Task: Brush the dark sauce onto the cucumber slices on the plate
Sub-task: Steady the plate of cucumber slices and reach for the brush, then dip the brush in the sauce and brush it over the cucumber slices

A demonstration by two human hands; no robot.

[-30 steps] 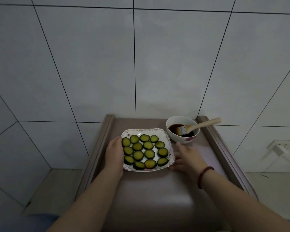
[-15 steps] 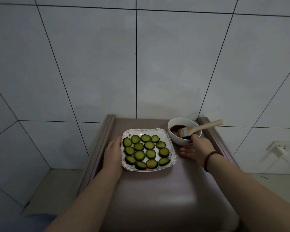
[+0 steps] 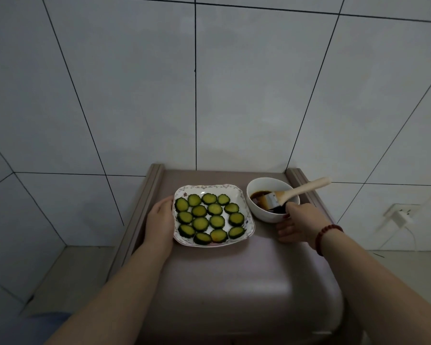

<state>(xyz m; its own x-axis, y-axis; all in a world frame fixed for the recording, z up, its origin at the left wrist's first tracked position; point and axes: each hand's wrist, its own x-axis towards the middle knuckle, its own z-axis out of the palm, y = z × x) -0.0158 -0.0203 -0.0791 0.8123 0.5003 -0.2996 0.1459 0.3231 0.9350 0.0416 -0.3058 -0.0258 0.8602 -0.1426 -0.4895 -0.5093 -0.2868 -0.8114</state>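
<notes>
Cucumber slices [image 3: 209,218] lie flat in rows on a white plate [image 3: 204,188]. The plate sits on the far part of a brown table [image 3: 234,282] with raised sides. The table stands against a wall [image 3: 135,95] of big white tiles.

The left hand [image 3: 159,220] lies open and flat against the plate's left edge. Just right of the plate is a white bowl [image 3: 261,215] with dark sauce [image 3: 258,195] in it. A brush [image 3: 296,191] rests in the bowl. Its hairs are down in the sauce, and its long wooden handle leans over the rim and points up and to the right.

The right hand [image 3: 299,222], with a red bead bracelet [image 3: 326,235] on the wrist, touches the bowl's near side. It is hard to tell if it grips the bowl. Far right, a white plug [image 3: 401,216] sits in the wall.
</notes>
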